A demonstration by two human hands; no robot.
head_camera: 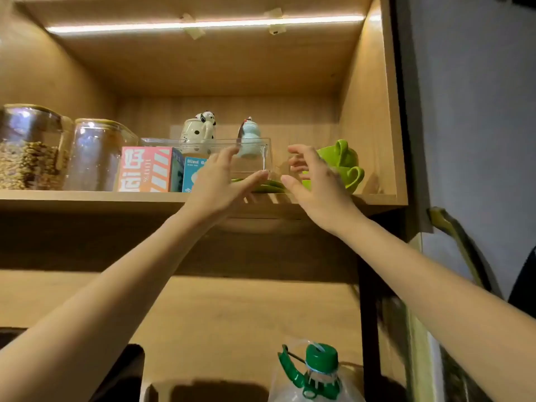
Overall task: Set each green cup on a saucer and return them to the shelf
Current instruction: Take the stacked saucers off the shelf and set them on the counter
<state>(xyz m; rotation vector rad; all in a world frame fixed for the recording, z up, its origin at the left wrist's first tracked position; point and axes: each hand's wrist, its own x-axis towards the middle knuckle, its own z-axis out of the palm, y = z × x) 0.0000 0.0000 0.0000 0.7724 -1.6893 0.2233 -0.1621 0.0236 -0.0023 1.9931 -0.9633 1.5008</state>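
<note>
Hands up at the lit wooden shelf (87, 195), both reaching for the right-hand end where the glossy green ceramic cups (342, 161) sit stacked one in the other, handles out, hard against the cabinet's side wall. Flat green saucers (268, 186) lie at the front edge, just left of the cups, partly tucked under a clear plastic tray (255, 158).

Risk first: that stack looks tilted, and a one-sided pull could tip the upper cup off the lower one, I'd say. The saucers sit right at the lip, so a nudge from either thumb might slide them over the edge. The pale blue gourd-shaped figurine (249, 140) in the tray stands close behind the fingers too.

Now the hands. The left hand (220, 181) is spread wide, fingers loose, thumb stretched toward the saucers, gripping nothing. The right hand (314, 181) is open in a broad curve in front of the cups; whether its fingertips touch the lower cup is hidden.
</note>
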